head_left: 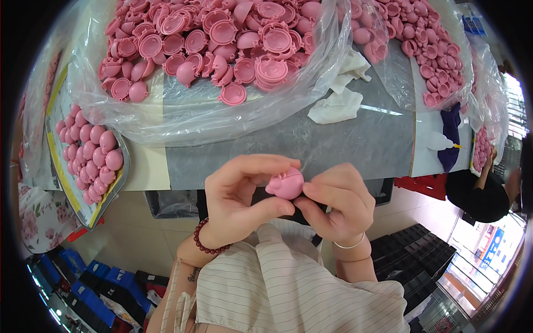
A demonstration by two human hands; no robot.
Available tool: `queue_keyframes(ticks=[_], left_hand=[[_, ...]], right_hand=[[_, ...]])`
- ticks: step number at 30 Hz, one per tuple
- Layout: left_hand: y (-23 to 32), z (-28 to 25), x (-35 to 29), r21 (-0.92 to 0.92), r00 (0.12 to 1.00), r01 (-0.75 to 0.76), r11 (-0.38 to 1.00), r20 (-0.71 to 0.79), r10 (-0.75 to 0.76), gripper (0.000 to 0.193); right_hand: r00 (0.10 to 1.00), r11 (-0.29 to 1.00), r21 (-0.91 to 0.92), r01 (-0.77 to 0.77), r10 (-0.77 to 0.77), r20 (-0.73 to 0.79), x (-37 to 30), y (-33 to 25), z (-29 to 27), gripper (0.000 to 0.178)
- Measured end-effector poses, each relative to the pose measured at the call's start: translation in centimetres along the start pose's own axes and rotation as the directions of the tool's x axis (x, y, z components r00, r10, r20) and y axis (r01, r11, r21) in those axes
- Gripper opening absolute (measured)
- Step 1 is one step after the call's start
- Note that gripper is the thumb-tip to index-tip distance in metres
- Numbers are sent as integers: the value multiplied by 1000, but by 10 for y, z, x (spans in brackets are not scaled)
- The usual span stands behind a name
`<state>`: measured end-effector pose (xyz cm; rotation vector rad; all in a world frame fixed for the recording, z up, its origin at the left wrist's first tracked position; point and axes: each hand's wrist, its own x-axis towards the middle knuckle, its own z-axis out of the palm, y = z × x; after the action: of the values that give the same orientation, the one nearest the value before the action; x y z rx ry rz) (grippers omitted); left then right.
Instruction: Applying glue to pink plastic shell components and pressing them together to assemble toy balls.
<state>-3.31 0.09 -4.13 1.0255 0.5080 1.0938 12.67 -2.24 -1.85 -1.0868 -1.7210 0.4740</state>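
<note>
A small round pink plastic pig-like figure [288,185] is held up in front of my body, just off the near edge of the grey table [233,161]. My left hand [236,191] grips it between thumb and fingertips from the left. From the right, the thumb and bent forefinger of my right hand [341,205] pinch at its side. A seam with small tabs runs over its top. Beyond my hands, loose pink half shells [222,33] lie heaped on a clear plastic sheet [216,122].
White crumpled cloths [336,108] lie on the table. At right are smaller pink shells [433,55], a white squeeze bottle [440,142], a purple cloth [449,127] and another person in black [477,194]. A yellow-edged tray [119,147] at left bears rounded pink pieces [91,147].
</note>
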Motion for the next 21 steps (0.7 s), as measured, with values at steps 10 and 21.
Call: queue_keyframes(ticks=[10, 21], left_hand=[[11, -10, 11, 150, 997, 24, 988, -78, -12, 37], [1, -22, 8, -632, 986, 165, 757, 123, -113, 58]], right_hand=[[565, 846, -339, -412, -55, -823, -26, 45, -82, 13], [632, 736, -209, -644, 357, -687, -13, 87, -147, 30]])
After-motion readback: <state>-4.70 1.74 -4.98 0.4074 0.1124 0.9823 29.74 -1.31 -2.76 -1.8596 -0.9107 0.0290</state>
